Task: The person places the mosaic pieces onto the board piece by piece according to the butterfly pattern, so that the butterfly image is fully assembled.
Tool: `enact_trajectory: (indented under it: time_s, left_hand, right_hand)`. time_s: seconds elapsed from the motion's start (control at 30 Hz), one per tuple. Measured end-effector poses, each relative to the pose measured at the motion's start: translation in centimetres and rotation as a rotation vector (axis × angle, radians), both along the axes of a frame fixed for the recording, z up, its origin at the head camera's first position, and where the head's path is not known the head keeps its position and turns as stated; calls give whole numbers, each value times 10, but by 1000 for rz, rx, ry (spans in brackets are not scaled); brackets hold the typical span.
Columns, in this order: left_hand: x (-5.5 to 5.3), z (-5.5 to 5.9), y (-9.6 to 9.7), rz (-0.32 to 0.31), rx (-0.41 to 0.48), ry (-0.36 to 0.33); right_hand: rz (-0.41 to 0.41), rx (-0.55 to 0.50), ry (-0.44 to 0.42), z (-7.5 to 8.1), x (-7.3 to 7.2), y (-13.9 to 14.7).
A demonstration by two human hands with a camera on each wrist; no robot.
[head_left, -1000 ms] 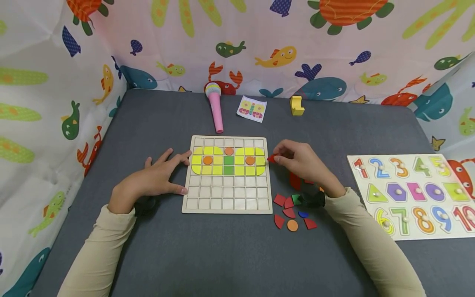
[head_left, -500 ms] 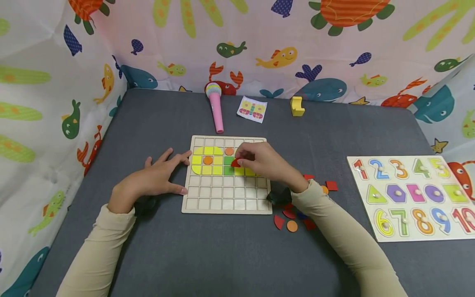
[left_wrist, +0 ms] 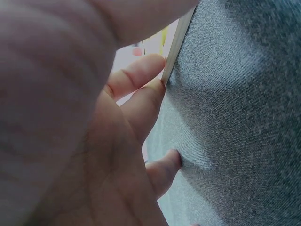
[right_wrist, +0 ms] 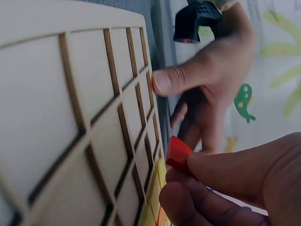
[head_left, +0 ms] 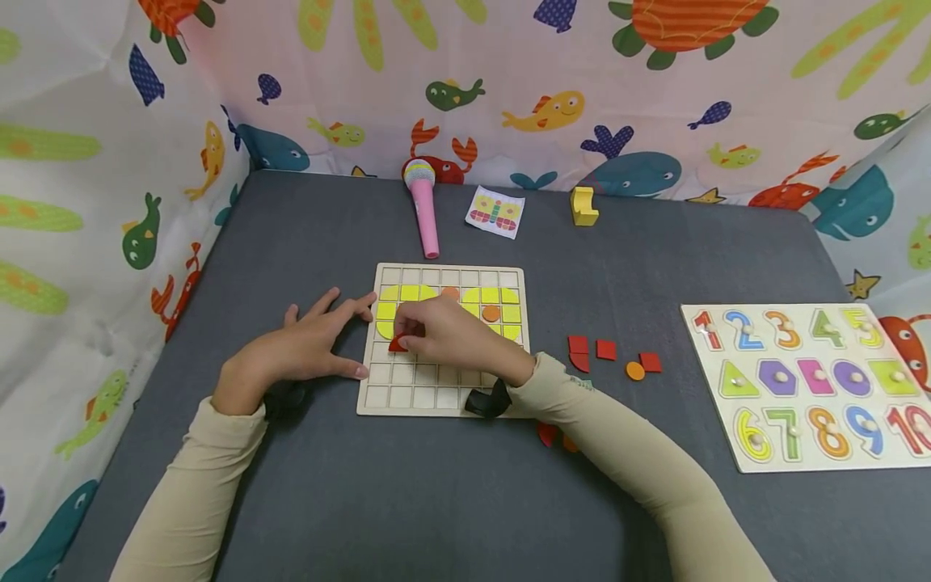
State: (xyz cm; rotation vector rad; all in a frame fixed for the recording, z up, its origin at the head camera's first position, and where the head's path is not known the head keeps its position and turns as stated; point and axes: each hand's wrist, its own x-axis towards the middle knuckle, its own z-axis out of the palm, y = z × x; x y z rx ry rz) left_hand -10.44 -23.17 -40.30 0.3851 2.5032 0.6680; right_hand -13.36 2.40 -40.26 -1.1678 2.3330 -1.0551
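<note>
Right hand (head_left: 452, 333) at frame centre, grip pinched on a red piece (head_left: 396, 344) over the grid board (head_left: 407, 397), left of centre; left hand (head_left: 296, 349), grip spread wide, touches the board's left edge.

Dark grey covers the table (head_left: 327, 501); across the top runs a whitish curtain (head_left: 494, 48) printed with orange, green, yellow and blue sea creatures. At centre, the pale cream grid board (head_left: 393, 398) bears yellow tiles (head_left: 490, 294) and an orange disc (head_left: 490, 313), with a red piece (head_left: 397, 343) to their left. The microphone's (head_left: 425, 217) handle, upper centre, is pink; the block (head_left: 584, 207) right of it, yellow. Multicoloured numerals pattern the white puzzle board (head_left: 709, 357) at right.
</note>
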Motion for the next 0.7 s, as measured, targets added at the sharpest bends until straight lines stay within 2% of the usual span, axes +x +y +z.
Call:
enact_trajectory:
  time_s: [0.2,0.43,0.53,0.7]
  left_hand:
    - [0,4,2,-29,0,8]
    - [-1,-4,-4,-33,20,30]
    - [1,3,-1,-37,15,15]
    - [2,6,1,-37,4,11]
  right_hand:
    - [11,26,29,-1,3,-14]
    - [9,50,42,-3,7,-23]
    - [12,66,51,-4,10,-26]
    - [20,116,123,-5,13,-28]
